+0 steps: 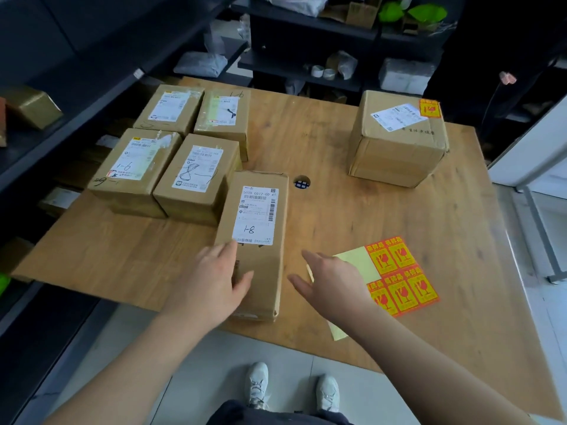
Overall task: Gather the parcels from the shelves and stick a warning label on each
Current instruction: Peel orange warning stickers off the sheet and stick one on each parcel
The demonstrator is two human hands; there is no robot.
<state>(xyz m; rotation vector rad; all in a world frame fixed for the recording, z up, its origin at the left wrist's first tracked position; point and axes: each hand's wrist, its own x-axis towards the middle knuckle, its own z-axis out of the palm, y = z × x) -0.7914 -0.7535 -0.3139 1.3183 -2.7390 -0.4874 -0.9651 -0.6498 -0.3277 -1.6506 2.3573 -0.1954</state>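
Wooden table holds six parcels, only big box labelled; left hand rests on 1-8 parcel, right hand open.

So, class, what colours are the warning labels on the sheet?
The warning labels are red and yellow; head view.

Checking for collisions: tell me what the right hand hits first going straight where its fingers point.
Probably the long parcel marked 1-8, its right side; height of the right hand unclear.
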